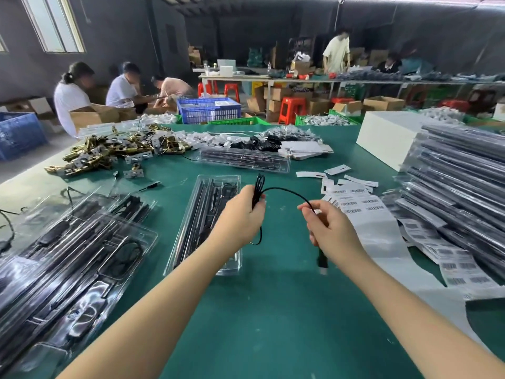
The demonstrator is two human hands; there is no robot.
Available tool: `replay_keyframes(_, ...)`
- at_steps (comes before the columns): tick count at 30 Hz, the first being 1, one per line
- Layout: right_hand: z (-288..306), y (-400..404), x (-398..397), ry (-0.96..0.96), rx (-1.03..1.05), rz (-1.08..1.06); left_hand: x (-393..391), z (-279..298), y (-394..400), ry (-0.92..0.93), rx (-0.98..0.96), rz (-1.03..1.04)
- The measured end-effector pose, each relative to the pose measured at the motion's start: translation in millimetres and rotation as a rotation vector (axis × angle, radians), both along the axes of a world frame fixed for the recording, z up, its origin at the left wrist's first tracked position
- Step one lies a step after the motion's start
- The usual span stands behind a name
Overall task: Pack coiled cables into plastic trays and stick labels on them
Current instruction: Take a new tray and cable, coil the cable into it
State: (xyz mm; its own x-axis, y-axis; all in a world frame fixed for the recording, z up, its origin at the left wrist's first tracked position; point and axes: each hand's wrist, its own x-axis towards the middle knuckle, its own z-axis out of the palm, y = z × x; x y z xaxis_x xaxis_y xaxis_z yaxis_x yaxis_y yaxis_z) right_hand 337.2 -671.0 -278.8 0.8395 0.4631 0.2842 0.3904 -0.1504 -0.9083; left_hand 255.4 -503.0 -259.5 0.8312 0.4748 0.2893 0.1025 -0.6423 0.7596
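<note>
Left hand point(240, 214) grips a bunched coil of black cable point(284, 190) above the green table point(273, 310). Right hand point(332, 228) pinches the cable's free run, plug end hanging below the palm. Cable arcs between the hands, off the table. Clear plastic tray point(207, 214) lies under the left hand. Label sheets point(366, 212) lie to the right.

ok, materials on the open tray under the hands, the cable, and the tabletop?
Tray: clear thin plastic, glossy; you see through it and its edges catch glare. Cable: black, matte, likely a rubber or PVC jacket; it bends in a soft arc between left hand and right hand. Tabletop: green, matte, probably a mat; unsure.
</note>
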Motion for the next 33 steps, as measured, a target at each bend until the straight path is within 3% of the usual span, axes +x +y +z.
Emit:
replay_keyframes(3,-16,15,-5,0.059,0.214,-0.109,-1,-22,-10,-0.002,-0.357,-0.026)
replay_keyframes(7,-30,47,-23,-0.220,0.217,-0.215,-1,-51,-13,-0.182,-0.675,-0.005)
replay_keyframes(11,-50,63,-42,-0.359,0.095,-0.269,-4,-66,-8,-0.346,-0.777,-0.016)
replay_keyframes(18,-61,67,-41,-0.529,-0.115,-0.158,-2,-62,5,-0.418,-1.041,0.017)
replay_keyframes(21,-63,68,-40,-0.553,-0.063,-0.189,-1,-65,5,-0.389,-1.005,-0.034)
replay_keyframes(26,-63,64,-41,-0.556,0.065,-0.173,1,-72,-1,-0.281,-0.702,-0.082)
replay_keyframes(31,-63,63,-44,-0.740,-0.053,-0.097,2,-72,5,-0.349,-0.779,-0.100)
replay_keyframes(33,-64,67,-47,-0.728,-0.147,-0.090,0,-74,6,-0.333,-0.781,-0.081)
